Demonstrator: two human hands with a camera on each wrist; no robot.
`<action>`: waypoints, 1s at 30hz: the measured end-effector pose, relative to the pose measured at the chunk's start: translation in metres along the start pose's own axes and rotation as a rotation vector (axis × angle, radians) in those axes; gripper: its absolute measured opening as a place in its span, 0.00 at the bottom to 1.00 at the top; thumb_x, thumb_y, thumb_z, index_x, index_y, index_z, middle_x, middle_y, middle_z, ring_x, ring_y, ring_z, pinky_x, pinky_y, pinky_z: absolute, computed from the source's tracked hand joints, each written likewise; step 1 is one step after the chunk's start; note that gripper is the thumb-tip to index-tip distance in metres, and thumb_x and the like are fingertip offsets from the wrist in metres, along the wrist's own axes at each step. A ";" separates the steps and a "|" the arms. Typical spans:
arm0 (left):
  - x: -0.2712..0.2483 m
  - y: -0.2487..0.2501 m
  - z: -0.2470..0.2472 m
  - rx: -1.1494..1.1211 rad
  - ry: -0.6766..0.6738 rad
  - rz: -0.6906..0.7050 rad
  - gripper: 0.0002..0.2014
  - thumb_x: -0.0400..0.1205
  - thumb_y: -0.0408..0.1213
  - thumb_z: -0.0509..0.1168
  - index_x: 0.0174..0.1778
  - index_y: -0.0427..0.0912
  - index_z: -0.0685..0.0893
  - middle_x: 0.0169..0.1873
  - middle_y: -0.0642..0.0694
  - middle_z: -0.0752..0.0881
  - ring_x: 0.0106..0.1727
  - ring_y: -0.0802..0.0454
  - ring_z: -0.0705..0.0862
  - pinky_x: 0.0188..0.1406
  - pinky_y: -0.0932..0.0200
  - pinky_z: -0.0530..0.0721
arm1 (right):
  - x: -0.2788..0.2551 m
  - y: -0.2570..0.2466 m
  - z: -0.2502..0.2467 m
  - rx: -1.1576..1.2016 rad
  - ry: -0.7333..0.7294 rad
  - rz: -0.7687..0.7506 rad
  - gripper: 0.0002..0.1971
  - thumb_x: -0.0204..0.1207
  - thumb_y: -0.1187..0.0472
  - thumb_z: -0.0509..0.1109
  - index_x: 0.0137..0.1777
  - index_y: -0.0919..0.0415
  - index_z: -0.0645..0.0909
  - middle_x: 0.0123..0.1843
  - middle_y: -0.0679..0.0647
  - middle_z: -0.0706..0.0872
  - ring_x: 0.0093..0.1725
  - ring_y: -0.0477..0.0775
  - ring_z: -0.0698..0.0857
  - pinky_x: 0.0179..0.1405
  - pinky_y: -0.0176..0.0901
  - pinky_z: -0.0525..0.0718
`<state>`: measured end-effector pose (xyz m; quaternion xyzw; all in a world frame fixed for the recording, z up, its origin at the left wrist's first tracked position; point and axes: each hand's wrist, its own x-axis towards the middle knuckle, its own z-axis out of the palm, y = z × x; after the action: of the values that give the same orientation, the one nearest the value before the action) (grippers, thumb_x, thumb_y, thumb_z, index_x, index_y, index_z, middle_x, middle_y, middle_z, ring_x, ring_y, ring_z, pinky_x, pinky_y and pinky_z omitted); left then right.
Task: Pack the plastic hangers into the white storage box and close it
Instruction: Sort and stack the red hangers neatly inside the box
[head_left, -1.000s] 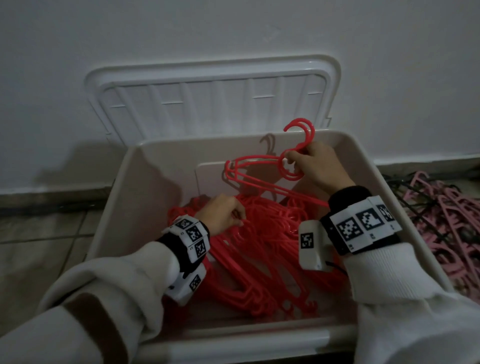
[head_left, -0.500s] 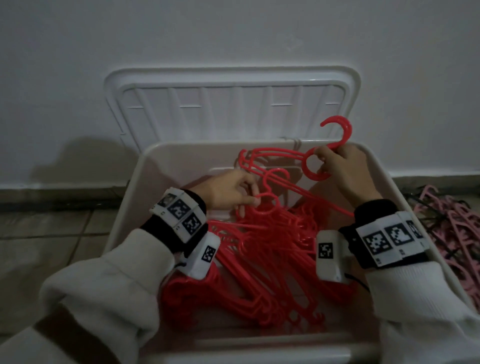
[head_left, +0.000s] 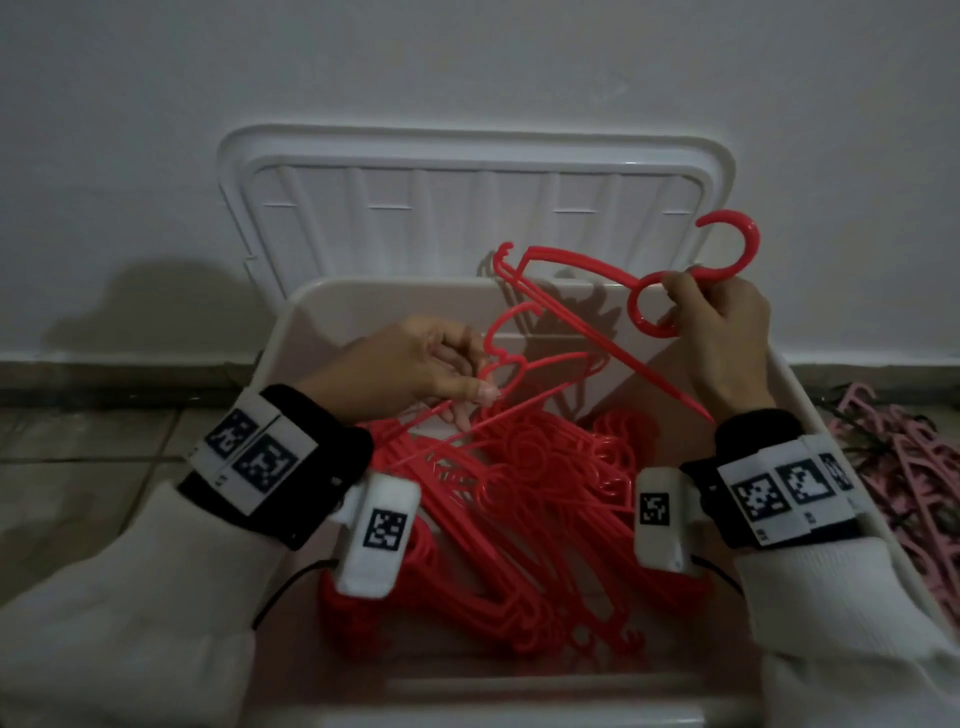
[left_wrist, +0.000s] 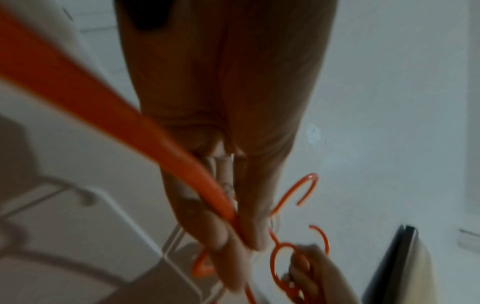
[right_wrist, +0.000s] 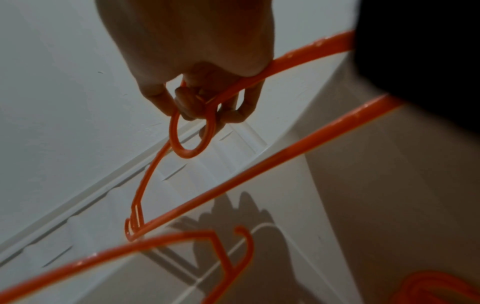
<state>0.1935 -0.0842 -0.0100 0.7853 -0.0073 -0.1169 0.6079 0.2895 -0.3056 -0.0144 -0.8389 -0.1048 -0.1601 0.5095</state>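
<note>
A white storage box (head_left: 291, 332) stands open on the floor with a pile of red plastic hangers (head_left: 519, 519) inside. My right hand (head_left: 722, 332) grips one red hanger (head_left: 582, 275) by the ring under its hook and holds it tilted above the box's back right corner; the right wrist view shows the fingers curled through that ring (right_wrist: 192, 131). My left hand (head_left: 415, 369) pinches the arm of a second red hanger (head_left: 524, 369) raised over the pile, and the left wrist view shows its fingers (left_wrist: 233, 232) closed round the red bar (left_wrist: 130, 123).
The box's white lid (head_left: 478, 208) leans upright against the wall behind the box. A heap of pink hangers (head_left: 904, 478) lies on the tiled floor to the right of the box. Bare floor tiles (head_left: 93, 467) are on the left.
Both hands have risen. The right hand lifted its hanger up and to the right, out of the pile. The left hand took hold of a second hanger and raised it.
</note>
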 end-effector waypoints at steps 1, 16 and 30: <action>0.000 -0.003 0.003 0.024 -0.005 0.005 0.07 0.73 0.20 0.69 0.42 0.35 0.83 0.31 0.39 0.86 0.23 0.55 0.84 0.25 0.67 0.83 | 0.000 0.000 0.001 -0.011 -0.003 -0.012 0.21 0.71 0.51 0.62 0.31 0.72 0.78 0.26 0.64 0.81 0.32 0.62 0.82 0.39 0.60 0.80; -0.003 -0.011 0.033 0.378 -0.250 -0.165 0.10 0.81 0.20 0.59 0.44 0.39 0.80 0.36 0.50 0.83 0.35 0.62 0.85 0.36 0.65 0.80 | -0.005 0.004 0.005 -0.043 -0.101 -0.122 0.23 0.72 0.49 0.62 0.33 0.71 0.80 0.31 0.69 0.84 0.35 0.68 0.83 0.39 0.63 0.81; -0.017 -0.005 0.044 0.082 0.081 0.001 0.05 0.72 0.23 0.73 0.32 0.34 0.86 0.31 0.42 0.89 0.24 0.58 0.86 0.26 0.69 0.79 | -0.006 0.003 0.009 0.329 -0.410 -0.032 0.13 0.83 0.62 0.61 0.42 0.72 0.78 0.29 0.56 0.80 0.31 0.44 0.79 0.40 0.32 0.78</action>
<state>0.1677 -0.1220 -0.0217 0.8136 0.0122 -0.0841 0.5752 0.2861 -0.2995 -0.0230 -0.7581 -0.2435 0.0243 0.6045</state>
